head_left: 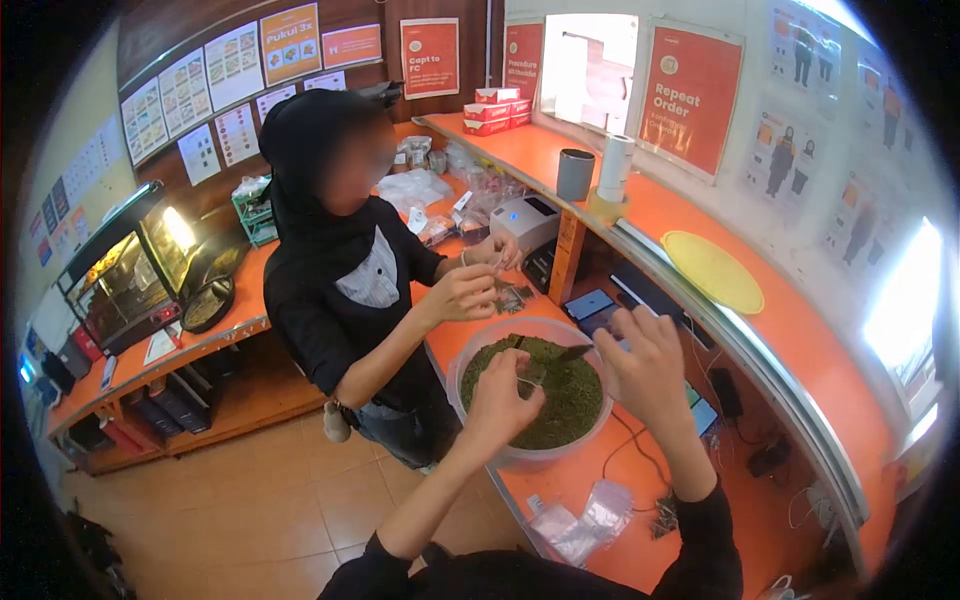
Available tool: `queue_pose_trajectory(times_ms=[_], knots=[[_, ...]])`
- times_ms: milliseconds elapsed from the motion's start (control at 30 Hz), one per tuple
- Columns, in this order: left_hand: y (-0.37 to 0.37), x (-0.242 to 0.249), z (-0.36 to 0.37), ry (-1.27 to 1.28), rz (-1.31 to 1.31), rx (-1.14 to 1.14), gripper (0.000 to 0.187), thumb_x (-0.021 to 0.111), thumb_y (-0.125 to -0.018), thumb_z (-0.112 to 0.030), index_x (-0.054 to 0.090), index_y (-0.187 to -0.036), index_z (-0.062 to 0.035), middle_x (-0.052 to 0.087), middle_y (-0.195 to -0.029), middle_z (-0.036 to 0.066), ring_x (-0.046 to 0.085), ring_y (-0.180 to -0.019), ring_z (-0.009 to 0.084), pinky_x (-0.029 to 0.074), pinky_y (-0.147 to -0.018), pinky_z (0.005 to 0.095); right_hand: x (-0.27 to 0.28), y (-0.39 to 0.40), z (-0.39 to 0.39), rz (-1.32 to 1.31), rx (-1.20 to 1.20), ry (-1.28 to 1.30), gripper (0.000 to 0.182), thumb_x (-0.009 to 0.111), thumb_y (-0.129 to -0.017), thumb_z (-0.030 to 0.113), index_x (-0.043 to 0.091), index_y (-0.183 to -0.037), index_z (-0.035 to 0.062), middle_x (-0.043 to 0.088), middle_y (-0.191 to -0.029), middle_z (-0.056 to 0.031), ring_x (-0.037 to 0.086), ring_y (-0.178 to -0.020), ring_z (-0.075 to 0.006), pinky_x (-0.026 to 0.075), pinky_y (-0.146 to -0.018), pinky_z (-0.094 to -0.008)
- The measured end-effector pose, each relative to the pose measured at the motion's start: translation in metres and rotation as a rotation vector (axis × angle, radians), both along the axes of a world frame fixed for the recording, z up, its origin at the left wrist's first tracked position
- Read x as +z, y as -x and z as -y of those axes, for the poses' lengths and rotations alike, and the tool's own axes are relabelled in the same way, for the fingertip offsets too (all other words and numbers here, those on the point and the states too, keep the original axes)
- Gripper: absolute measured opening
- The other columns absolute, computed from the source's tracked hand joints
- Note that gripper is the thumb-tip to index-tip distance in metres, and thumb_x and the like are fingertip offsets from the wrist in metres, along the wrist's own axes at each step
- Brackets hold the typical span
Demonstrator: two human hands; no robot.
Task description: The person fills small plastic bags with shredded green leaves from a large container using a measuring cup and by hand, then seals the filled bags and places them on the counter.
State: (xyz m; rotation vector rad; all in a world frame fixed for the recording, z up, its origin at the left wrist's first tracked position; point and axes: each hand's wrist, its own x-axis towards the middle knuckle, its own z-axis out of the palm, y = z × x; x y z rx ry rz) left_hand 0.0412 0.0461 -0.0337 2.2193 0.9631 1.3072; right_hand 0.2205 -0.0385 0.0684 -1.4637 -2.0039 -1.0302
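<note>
A large translucent tub point(540, 455) of green, finely chopped or ground material point(565, 415) stands on the orange counter. Over its near left side is my left hand point(502, 400), fingers pinched on what looks like a small clear plastic bag point(531, 382). My right hand point(645, 365) is closed around a spoon point(574, 353), its dark end above the green material; the handle is mostly hidden by my fingers. Across the tub, a co-worker's hands point(470, 290) hold something small and clear. Clear plastic bags point(585, 522) lie on the counter nearer me.
A co-worker point(350, 250) stands at the left of the counter. Small filled packets point(513, 297) lie beyond the tub. A phone point(592, 308), a tablet point(702, 410) and cables are to the right, under a raised orange shelf point(790, 350). A white printer point(525, 218) stands behind.
</note>
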Motion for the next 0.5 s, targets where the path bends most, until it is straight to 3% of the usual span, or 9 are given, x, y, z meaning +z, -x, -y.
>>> queue_pose_trajectory(times_ms=[167, 200, 333, 400, 500], knots=[[0.008, 0.006, -0.004, 0.34, 0.069, -0.105, 0.047, 0.079, -0.076, -0.017, 0.056, -0.112, 0.001, 0.063, -0.103, 0.011, 0.062, -0.07, 0.0128, 0.051, -0.064, 0.0285, -0.091, -0.007, -0.035, -0.087, 0.123, 0.338, 0.019, 0.066, -0.074, 0.01, 0.069, -0.092, 0.0058, 0.061, -0.097, -0.0089, 0.058, -0.1, -0.0263, 0.044, -0.082, -0.0391], [0.009, 0.006, -0.008, 0.323, 0.079, -0.096, 0.047, 0.079, -0.076, -0.017, 0.056, -0.112, 0.001, 0.063, -0.103, 0.011, 0.062, -0.07, 0.0128, 0.051, -0.064, 0.0285, -0.092, -0.008, -0.041, -0.131, 0.111, 0.423, 0.019, 0.067, -0.074, 0.011, 0.07, -0.092, 0.0059, 0.061, -0.098, -0.0082, 0.058, -0.102, -0.0256, 0.044, -0.085, -0.04], [0.013, -0.002, -0.013, 0.492, 0.251, -0.193, 0.054, 0.083, -0.078, -0.015, 0.05, -0.119, 0.0012, 0.057, -0.108, 0.009, 0.061, -0.075, 0.0099, 0.051, -0.067, 0.0248, -0.032, 0.033, -0.012, -0.427, 0.265, 0.325, 0.029, 0.074, -0.075, 0.016, 0.07, -0.103, 0.0102, 0.062, -0.104, -0.0053, 0.057, -0.106, -0.0232, 0.038, -0.091, -0.0415], [0.012, 0.0, -0.009, 0.551, 0.338, -0.259, 0.056, 0.084, -0.079, -0.014, 0.049, -0.12, 0.0013, 0.056, -0.109, 0.009, 0.061, -0.078, 0.0093, 0.052, -0.069, 0.0238, -0.048, 0.043, -0.019, -0.467, 0.276, 0.27, 0.032, 0.077, -0.075, 0.016, 0.07, -0.105, 0.0106, 0.064, -0.096, -0.0038, 0.06, -0.099, -0.0225, 0.038, -0.085, -0.0366], [0.016, 0.013, 0.008, 0.578, 0.441, -0.319, 0.063, 0.086, -0.077, -0.014, 0.048, -0.125, -0.0002, 0.055, -0.113, 0.009, 0.061, -0.079, 0.0084, 0.053, -0.069, 0.0233, -0.069, 0.043, -0.028, -0.836, 0.333, 0.071, 0.023, 0.076, -0.078, 0.009, 0.071, -0.1, 0.009, 0.066, -0.078, -0.0036, 0.063, -0.076, -0.0209, 0.042, -0.075, -0.032]])
